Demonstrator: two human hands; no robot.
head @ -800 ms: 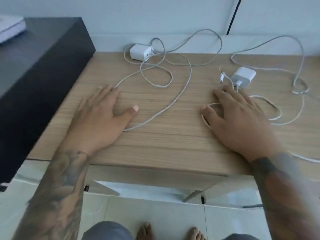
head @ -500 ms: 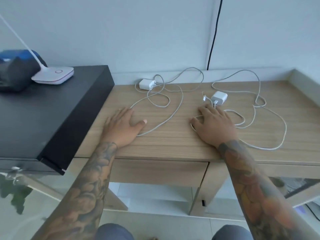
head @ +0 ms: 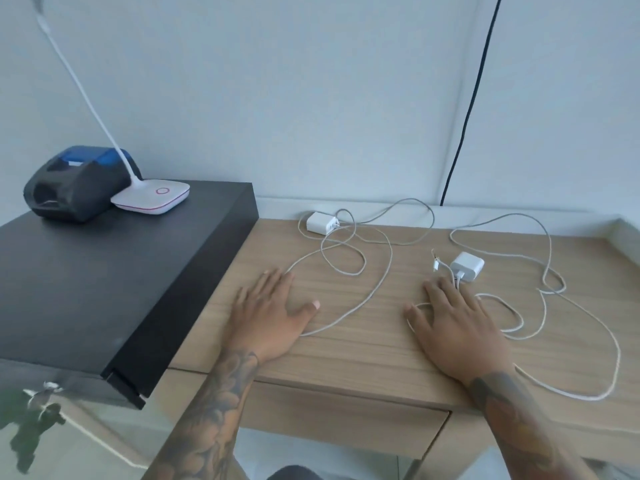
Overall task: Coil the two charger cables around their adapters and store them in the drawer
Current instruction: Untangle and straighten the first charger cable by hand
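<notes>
1. Left hand (head: pixel 273 318) and right hand (head: pixel 459 325) lie flat on the wooden desk (head: pixel 363 355), centre frame.
2. Two white adapters (head: pixel 320 223) (head: pixel 467 266) with loose cables (head: pixel 374 271) sit above them.
3. The drawer (head: pixel 346 417) below is closed.

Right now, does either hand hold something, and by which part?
Nothing is held. The left hand and the right hand lie flat on the desk, over loose cable.

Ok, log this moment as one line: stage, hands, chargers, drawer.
stage: not started | left hand: flat on desk | right hand: flat on cable | adapters: left adapter, right adapter uncoiled | drawer: closed
</notes>
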